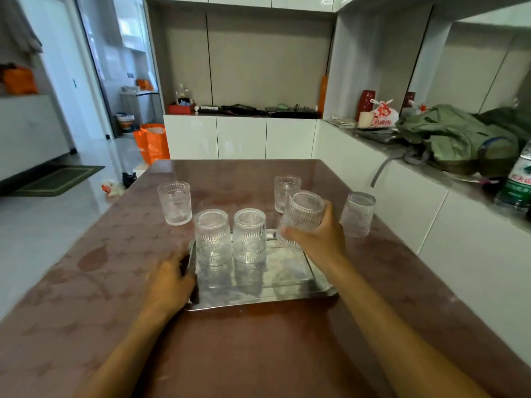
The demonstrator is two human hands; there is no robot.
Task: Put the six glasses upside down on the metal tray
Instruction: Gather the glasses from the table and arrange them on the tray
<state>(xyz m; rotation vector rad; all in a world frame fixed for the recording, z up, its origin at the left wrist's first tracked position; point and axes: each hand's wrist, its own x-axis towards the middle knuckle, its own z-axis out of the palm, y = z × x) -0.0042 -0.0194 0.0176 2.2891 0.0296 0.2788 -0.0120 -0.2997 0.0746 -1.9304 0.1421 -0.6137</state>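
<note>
A shiny metal tray lies on the brown table in front of me. Two ribbed glasses stand upside down at its far edge, one on the left and one beside it. My right hand grips a third glass, inverted and tilted, just above the tray's far right corner. My left hand holds the tray's left rim. Three more glasses stand off the tray on the table: far left, far middle, and right.
The brown table has its right edge close to a white counter carrying a green bag and a green-labelled bottle. An orange bag stands on the floor beyond the table's far left corner.
</note>
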